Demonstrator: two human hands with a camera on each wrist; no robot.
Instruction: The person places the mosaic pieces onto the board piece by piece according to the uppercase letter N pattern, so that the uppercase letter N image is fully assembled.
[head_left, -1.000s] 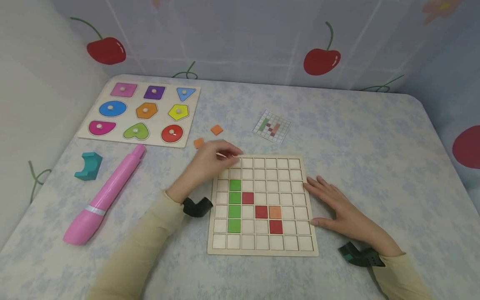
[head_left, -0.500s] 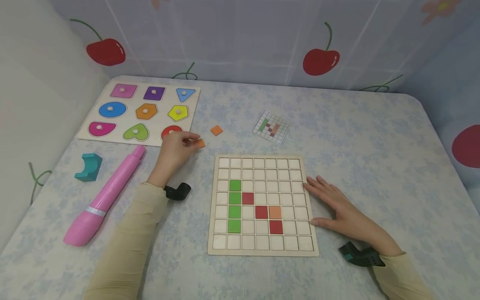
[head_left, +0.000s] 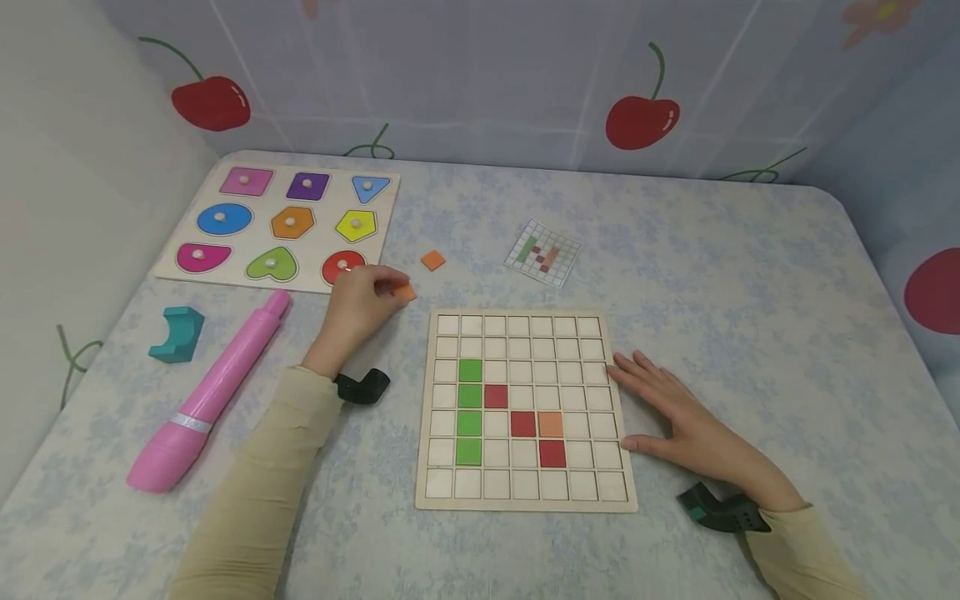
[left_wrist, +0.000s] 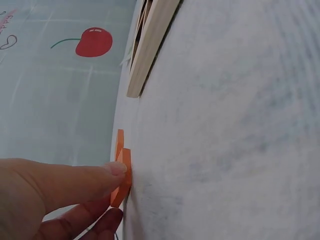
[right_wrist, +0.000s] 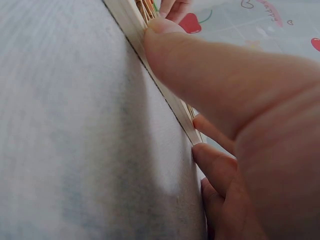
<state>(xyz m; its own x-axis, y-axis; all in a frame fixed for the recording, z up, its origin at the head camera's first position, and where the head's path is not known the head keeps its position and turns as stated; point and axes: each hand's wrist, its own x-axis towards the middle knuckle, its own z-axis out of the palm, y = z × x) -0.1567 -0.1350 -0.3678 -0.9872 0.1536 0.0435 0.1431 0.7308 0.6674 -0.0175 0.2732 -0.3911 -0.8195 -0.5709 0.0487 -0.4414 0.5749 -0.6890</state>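
Observation:
In the head view my left hand pinches an orange square tile just above the table, left of the wooden grid board's far corner. The left wrist view has the thumb against that tile, which stands tilted, with fingers on its far side. Another orange tile lies a little beyond. Green tiles, red tiles and one orange tile sit in cells of the grid board. My right hand rests with fingers extended, touching the board's right edge.
A small printed pattern card lies beyond the board. At the back left is a knobbed shape puzzle. Left of my left arm lie a pink toy microphone and a teal curved block.
My left hand has moved left from the board's far corner to the nearer loose orange tile and taken hold of it. That tile has shifted slightly right. The right hand stays put.

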